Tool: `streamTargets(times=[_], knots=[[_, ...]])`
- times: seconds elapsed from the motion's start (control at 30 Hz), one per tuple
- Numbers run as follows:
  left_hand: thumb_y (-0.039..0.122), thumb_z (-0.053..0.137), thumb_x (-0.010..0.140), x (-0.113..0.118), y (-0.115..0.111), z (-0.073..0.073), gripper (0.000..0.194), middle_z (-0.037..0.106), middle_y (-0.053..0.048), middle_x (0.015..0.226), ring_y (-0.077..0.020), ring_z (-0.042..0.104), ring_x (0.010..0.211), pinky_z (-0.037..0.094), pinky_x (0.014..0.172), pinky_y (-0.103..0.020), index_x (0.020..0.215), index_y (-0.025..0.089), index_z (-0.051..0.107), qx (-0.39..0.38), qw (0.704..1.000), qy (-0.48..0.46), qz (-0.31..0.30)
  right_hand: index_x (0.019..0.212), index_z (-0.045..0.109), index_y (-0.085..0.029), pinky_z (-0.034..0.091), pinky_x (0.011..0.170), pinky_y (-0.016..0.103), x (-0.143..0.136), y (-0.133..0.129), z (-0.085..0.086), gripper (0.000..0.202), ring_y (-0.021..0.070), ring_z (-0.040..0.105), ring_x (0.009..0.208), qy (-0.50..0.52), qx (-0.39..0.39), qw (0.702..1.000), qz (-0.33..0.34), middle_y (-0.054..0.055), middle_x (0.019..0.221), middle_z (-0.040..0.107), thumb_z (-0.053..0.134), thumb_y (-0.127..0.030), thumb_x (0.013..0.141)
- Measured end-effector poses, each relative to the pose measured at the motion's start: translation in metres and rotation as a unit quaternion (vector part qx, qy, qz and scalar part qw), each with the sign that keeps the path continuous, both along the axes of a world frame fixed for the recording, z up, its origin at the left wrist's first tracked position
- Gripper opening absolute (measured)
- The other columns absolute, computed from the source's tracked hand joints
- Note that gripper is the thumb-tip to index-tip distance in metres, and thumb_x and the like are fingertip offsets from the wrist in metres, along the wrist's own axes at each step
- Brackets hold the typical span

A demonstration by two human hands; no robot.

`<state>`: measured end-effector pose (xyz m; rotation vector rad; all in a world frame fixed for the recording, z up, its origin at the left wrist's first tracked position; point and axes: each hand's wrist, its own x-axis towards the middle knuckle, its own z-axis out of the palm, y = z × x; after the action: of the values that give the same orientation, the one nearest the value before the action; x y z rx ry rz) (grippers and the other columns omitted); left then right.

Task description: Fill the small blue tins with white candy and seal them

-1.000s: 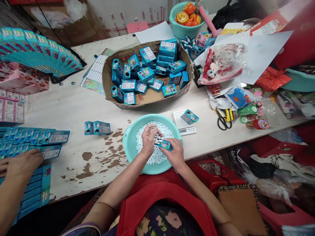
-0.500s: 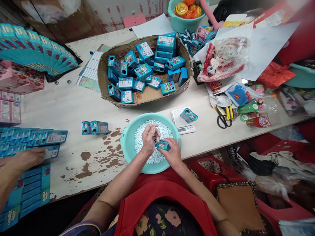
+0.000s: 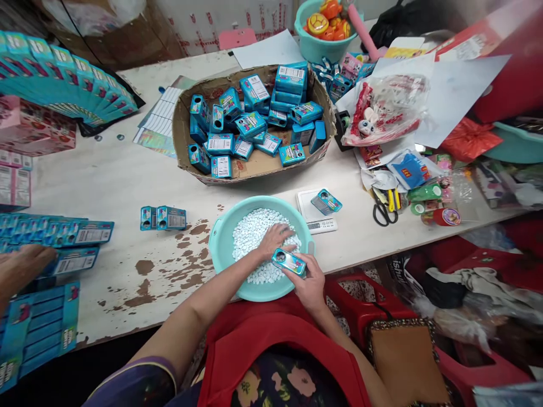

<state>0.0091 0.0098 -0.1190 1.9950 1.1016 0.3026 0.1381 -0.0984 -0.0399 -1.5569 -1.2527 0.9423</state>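
Note:
A turquoise basin holds many small white candies. My left hand rests on the candies with its fingers stretched out, and no box is in it. Held in my right hand over the basin's right side is a small blue candy box, tilted, with a dark round hole at one end. Just past the rim, a white digital scale carries another blue candy box, which leans to one side.
Behind the basin stands a cardboard tray of blue boxes. Two boxes stand to the left. A co-worker's hand is among stacked boxes at far left. Scissors and packaging lie to the right.
My left hand has moved away from the box's opening to lie among the candies. My right hand has shifted slightly right and down, turning the box. The co-worker's hand has moved left.

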Motion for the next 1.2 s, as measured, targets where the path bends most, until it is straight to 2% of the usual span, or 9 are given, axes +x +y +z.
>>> streamTargets(times=[0.17,0.3,0.4,0.5,0.57,0.67,0.77,0.87,1.2], knots=[[0.042,0.066,0.067,-0.025,-0.034,0.007,0.039,0.056,-0.012,0.112,-0.0312,0.046,0.106,0.034,0.095,-0.043,0.102,0.023,0.065,-0.012,0.996,0.023,-0.083,0.102,0.063,-0.021,0.051,0.08,0.036,0.002,0.008,-0.003,0.035,0.0211,0.059,0.091,0.023,0.002,0.997,-0.07,0.005,0.096,0.059,0.075,-0.033,0.072],[0.031,0.062,0.068,-0.048,-0.053,0.011,0.031,0.058,-0.008,0.104,-0.0275,0.054,0.096,0.042,0.084,-0.037,0.099,0.027,0.064,-0.066,0.99,0.062,-0.113,0.102,0.062,-0.021,0.05,0.079,0.034,0.003,0.018,0.0,0.034,0.02,0.058,0.089,0.009,0.002,0.997,-0.071,0.004,0.094,0.058,0.073,-0.035,0.073],[0.025,0.06,0.067,-0.067,-0.047,0.016,0.02,0.061,-0.006,0.09,-0.0239,0.058,0.085,0.044,0.076,-0.032,0.086,0.024,0.064,-0.107,0.989,0.1,-0.035,0.101,0.063,-0.021,0.05,0.079,0.035,0.001,0.025,-0.001,0.033,0.02,0.058,0.087,-0.014,0.005,0.999,-0.051,0.004,0.092,0.058,0.073,-0.036,0.073],[0.027,0.059,0.068,-0.08,-0.033,0.029,0.01,0.06,-0.001,0.07,-0.0179,0.057,0.067,0.043,0.064,-0.028,0.076,0.021,0.06,-0.171,0.977,0.04,0.117,0.103,0.063,-0.021,0.049,0.082,0.036,-0.004,0.029,-0.007,0.034,0.0211,0.059,0.091,-0.047,0.006,0.998,-0.028,0.005,0.095,0.06,0.072,-0.036,0.074],[0.032,0.062,0.067,-0.079,-0.025,0.043,0.017,0.054,0.003,0.056,-0.0137,0.052,0.051,0.04,0.051,-0.024,0.077,0.02,0.056,-0.237,0.94,-0.059,0.239,0.103,0.063,-0.022,0.049,0.084,0.037,-0.009,0.03,-0.014,0.033,0.0216,0.059,0.093,-0.069,0.012,0.997,-0.008,0.006,0.097,0.061,0.072,-0.035,0.074],[0.037,0.066,0.067,-0.062,-0.02,0.067,0.025,0.053,0.005,0.053,-0.0115,0.05,0.046,0.038,0.045,-0.021,0.081,0.02,0.052,-0.291,0.848,-0.259,0.36,0.101,0.063,-0.022,0.049,0.083,0.037,-0.018,0.032,-0.022,0.03,0.0219,0.06,0.092,-0.093,0.022,0.995,0.026,0.006,0.095,0.062,0.072,-0.033,0.075],[0.032,0.067,0.068,-0.04,-0.019,0.087,0.026,0.062,0.002,0.07,-0.0131,0.061,0.061,0.047,0.056,-0.024,0.085,0.02,0.051,-0.267,0.761,-0.427,0.407,0.102,0.063,-0.023,0.049,0.082,0.037,-0.028,0.032,-0.022,0.029,0.0224,0.059,0.092,-0.101,0.021,0.993,0.064,0.005,0.094,0.063,0.072,-0.031,0.075],[0.029,0.067,0.07,-0.028,-0.015,0.095,0.023,0.061,0.001,0.073,-0.014,0.064,0.067,0.049,0.06,-0.024,0.084,0.019,0.052,-0.226,0.71,-0.496,0.447,0.102,0.062,-0.023,0.048,0.083,0.036,-0.032,0.032,-0.014,0.03,0.0219,0.059,0.093,-0.093,0.019,0.993,0.075,0.005,0.094,0.063,0.073,-0.03,0.074],[0.033,0.067,0.073,-0.025,-0.006,0.102,0.022,0.06,0.002,0.068,-0.0109,0.061,0.054,0.048,0.052,-0.022,0.073,0.016,0.052,-0.216,0.701,-0.509,0.45,0.1,0.063,-0.024,0.048,0.082,0.035,-0.03,0.04,0.006,0.03,0.0208,0.06,0.091,-0.077,0.018,0.995,0.068,0.004,0.093,0.063,0.074,-0.029,0.072]])
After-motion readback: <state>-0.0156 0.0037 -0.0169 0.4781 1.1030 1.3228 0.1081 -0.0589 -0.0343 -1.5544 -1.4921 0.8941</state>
